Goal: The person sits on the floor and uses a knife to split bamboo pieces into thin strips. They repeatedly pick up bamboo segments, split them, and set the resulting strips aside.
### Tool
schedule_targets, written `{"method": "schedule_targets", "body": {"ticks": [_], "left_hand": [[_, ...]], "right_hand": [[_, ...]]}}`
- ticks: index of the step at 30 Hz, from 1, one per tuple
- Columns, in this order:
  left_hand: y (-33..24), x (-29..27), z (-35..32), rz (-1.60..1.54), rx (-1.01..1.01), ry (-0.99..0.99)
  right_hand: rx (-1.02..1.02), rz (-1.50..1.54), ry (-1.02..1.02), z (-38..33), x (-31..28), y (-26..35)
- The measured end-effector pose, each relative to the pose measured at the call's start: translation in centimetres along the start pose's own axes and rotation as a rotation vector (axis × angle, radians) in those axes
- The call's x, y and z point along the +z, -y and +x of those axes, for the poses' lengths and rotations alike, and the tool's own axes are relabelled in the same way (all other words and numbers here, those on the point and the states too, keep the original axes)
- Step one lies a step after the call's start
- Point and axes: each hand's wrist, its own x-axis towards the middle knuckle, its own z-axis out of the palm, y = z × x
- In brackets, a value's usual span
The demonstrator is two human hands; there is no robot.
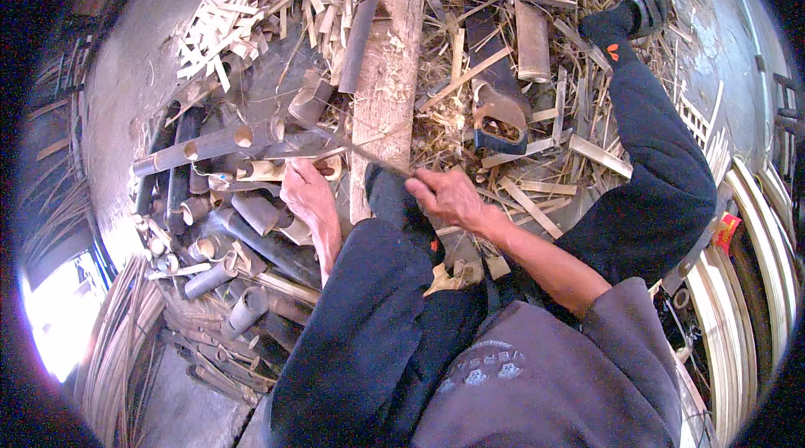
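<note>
My right hand (449, 196) is wrapped round the dark handle of a long-handled knife (373, 158). Its thin blade slants up and left over the pile, blurred near the tip. Left of it, my left hand (308, 196) is closed on a short, pale piece of bamboo (264, 170), whose open end shows past my fingers. The knife and that piece appear apart. Between my legs lies a worn wooden plank (386, 70), with a dark strip of split bamboo (364, 41) along its left edge.
Cut bamboo tubes (226, 142) heap up on the left. Pale slats (226, 24) are piled at the far left. A handsaw (501, 117) lies among offcuts beyond my right hand. Long bundled bamboo strips (738, 314) curve along the right side. My outstretched leg (654, 154) crosses the right.
</note>
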Motion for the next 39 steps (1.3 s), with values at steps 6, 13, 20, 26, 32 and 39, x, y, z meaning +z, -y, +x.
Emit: {"method": "schedule_targets", "body": {"ticks": [6, 13, 20, 26, 32, 39], "left_hand": [[0.1, -0.2, 0.7, -0.104, -0.147, 0.182], [-0.7, -1.0, 0.6, -0.226, -0.285, 0.228], [-3.2, -1.9, 0.6, -0.244, -0.282, 0.263], [-2.4, -1.1, 0.7, -0.277, -0.223, 0.192], [-0.5, -0.3, 0.2, -0.321, -0.282, 0.177], [-0.7, -0.7, 0.3, -0.354, -0.309, 0.198]], "right_hand": [[0.108, -0.09, 0.071, 0.4, 0.7, -1.1], [0.116, -0.108, 0.044, 0.4, 1.7, -3.7], [0.332, -0.082, 0.169, 1.2, 1.3, -4.6], [0.29, 0.022, -0.032, 0.3, 0.9, -3.9], [0.119, -0.073, 0.04, -0.3, 0.1, -1.9], [0.14, -0.162, 0.078, 0.1, -0.1, -2.3]]}}
